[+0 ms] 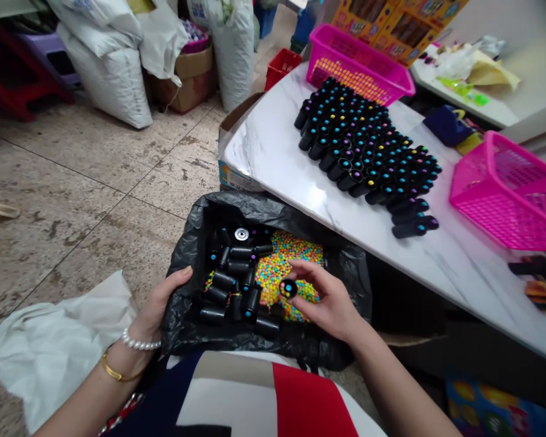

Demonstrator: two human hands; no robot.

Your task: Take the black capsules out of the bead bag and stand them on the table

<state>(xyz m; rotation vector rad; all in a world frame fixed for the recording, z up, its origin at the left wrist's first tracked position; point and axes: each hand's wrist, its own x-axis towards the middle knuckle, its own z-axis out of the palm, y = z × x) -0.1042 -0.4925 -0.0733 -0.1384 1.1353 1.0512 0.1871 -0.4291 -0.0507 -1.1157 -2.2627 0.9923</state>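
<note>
Our right grip (339, 300) is closed, thumb and fingertips pinching one black tube (288, 288) with its open end turned up towards us. A few coloured beads show in that mouth, blue, yellow and pink among them. We hold it over the loose beads (295, 249), on the right side of a bin lined with black plastic (177, 321).

Our left grip (157, 303) is at the bin's left rim, thumb over the liner; its fingers are hidden, so we cannot tell whether it clamps the edge or merely rests there.

Left of the loose beads, inside the liner, more tubes (239, 267) lie in a jumble, with a silvery disc (241, 234) among them.

Beyond the bin, on the tabletop (268, 136), a dense block of tubes (368, 145) stands, many showing coloured dots on top. One pink basket (491, 188) sits to its right, another (316, 51) behind it. White sacks (111, 85) stand on the floor farther off.

We judge the step in hand to be filling this tube or checking its fill. The next move seems to call for a steady pinch, mouth kept up, so nothing spills.
</note>
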